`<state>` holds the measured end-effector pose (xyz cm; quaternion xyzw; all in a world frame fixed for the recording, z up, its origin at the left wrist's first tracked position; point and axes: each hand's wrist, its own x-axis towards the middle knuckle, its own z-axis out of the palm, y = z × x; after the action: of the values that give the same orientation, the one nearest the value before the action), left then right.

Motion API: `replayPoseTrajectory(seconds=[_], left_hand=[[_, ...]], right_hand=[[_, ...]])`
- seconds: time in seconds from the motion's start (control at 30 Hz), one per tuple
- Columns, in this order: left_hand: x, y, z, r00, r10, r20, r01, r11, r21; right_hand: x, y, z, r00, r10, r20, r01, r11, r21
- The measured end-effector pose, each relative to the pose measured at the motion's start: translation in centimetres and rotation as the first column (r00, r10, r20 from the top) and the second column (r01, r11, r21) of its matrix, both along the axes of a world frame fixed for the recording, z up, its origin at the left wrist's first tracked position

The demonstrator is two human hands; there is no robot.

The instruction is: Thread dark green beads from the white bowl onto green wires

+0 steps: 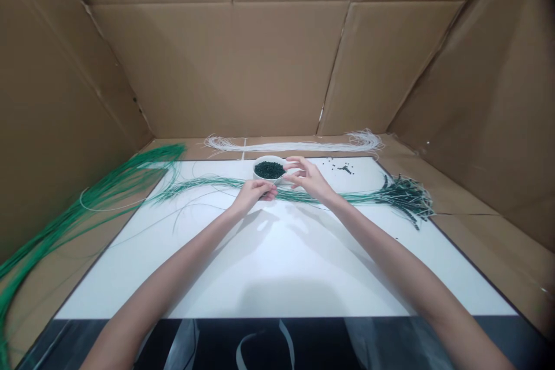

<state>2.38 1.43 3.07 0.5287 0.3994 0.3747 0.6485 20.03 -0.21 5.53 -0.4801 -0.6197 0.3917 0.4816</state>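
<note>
Now, the white bowl (260,178) sits on the desk (277,260) just beyond the left hand (255,192), its rim right by the fingertips of the right hand (310,179), so that one's nearer! Left grip is pinched, apparently on a thin pale strand (278,180); right fingers curve loosely apart, and whether they hold anything, I can't tell. Green strands (347,197) stretch left to right, passing both hands. Round bowl, well filled with tiny dark beads (269,170).

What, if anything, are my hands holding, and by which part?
Your left hand seems to pinch a thin strand, exact spot unclear; whether your right hand holds anything can't be told.
</note>
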Motion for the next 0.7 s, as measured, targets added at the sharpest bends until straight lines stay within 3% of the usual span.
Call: replayPoseTrajectory(seconds=[0.13, 0.2, 0.33, 0.47, 0.6, 0.7], left_hand=[[0.3, 0.3, 0.6, 0.999, 0.029, 0.035, -0.029, 1.000, -0.006], [0.4, 0.4, 0.8, 0.998, 0.037, 0.041, -0.037, 0.999, 0.007], [0.7, 0.6, 0.6, 0.997, 0.052, 0.053, -0.053, 0.998, 0.016], [0.9, 0.7, 0.2, 0.996, 0.068, 0.050, -0.067, 0.998, -0.013], [0.9, 0.6, 0.3, 0.996, 0.076, 0.052, -0.077, 0.997, 0.003], [0.8, 0.6, 0.5, 0.995, 0.089, 0.053, -0.090, 0.996, 0.012]], right_hand=[[-0.7, -0.1, -0.8, 0.997, 0.063, -0.037, -0.068, 0.983, -0.172], [-1.2, -0.1, -1.4, 0.991, 0.115, -0.064, -0.125, 0.974, -0.189], [-1.7, -0.1, -2.3, 0.990, 0.115, -0.086, -0.122, 0.990, -0.072], [-2.0, -0.5, -2.6, 0.996, 0.089, 0.031, -0.091, 0.995, 0.051], [-2.2, -0.9, -3.4, 0.969, 0.033, 0.244, -0.109, 0.946, 0.305], [-2.3, -1.0, -3.9, 0.961, 0.046, 0.273, -0.139, 0.933, 0.331]])
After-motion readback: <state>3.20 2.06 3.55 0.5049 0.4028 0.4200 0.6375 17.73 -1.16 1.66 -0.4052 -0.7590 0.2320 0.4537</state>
